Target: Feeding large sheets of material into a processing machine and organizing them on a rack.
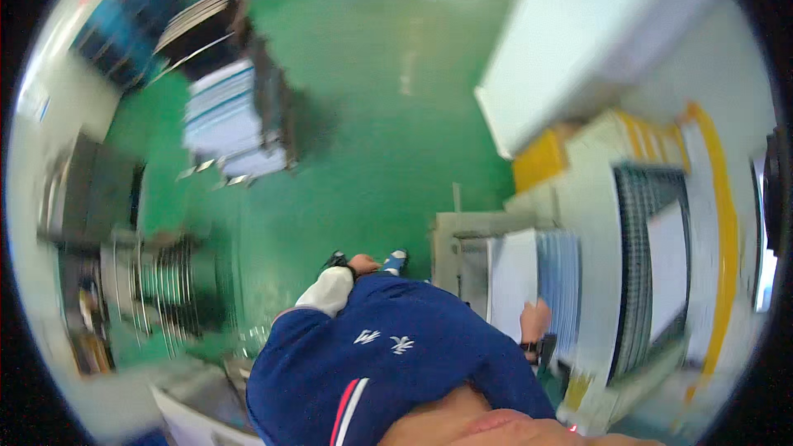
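My right hand (535, 320), with a dark band at the wrist, is closed on the lower right edge of a white sheet (513, 277). The sheet lies in front of a stack of pale blue sheets or panels (559, 281); blur hides its thickness. My left hand (363, 264) hangs by the front of my body, below a white cuff and a dark wristband. Its fingers are smeared and partly hidden, and I make out nothing in it. Just beside it on the floor shows a blue and white shoe (396, 262).
A cart stacked with white and blue sheets (223, 120) stands ahead left on the green floor (372, 99). At right are a large white cabinet (545, 41), a yellow box (538, 167) and a dark mesh tray (632, 281). A metal rack (165, 285) is at left.
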Demonstrator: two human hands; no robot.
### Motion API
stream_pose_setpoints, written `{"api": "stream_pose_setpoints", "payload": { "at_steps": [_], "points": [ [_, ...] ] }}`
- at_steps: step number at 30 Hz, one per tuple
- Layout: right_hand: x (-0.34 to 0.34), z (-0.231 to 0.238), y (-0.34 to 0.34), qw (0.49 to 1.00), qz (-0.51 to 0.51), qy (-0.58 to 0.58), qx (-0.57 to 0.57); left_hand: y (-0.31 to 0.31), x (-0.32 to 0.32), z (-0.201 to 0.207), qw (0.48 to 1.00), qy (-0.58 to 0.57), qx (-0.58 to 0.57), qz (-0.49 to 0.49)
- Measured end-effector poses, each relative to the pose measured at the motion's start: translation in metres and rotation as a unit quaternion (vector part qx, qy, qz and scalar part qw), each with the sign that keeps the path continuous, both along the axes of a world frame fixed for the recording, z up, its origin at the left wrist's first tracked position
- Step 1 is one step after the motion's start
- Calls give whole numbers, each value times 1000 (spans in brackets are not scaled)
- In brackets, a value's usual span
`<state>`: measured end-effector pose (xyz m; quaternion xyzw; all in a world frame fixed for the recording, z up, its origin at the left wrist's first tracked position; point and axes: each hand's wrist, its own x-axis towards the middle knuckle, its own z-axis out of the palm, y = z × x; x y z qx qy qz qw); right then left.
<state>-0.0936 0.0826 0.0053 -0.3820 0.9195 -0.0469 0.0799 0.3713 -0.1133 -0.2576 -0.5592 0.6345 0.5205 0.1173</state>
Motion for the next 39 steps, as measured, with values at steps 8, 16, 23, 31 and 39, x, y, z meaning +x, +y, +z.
{"api": "stream_pose_setpoints", "payload": {
  "at_steps": [8,16,23,31,39],
  "points": [
    [-3,129,16,994,-71,-21,-79,-27,-47,33,996,45,79,23],
    [-36,176,80,890,-262,-196,-318,-50,-46,-17,977,96,24,-191],
    [-79,127,99,528,-346,-420,-652,-50,-60,13,989,98,104,-44],
    [-131,43,125,361,-354,-451,-735,-45,-61,35,995,43,47,-79],
    [-152,28,93,259,-327,-506,-755,-41,-63,32,995,59,71,-31]
  ]
}}
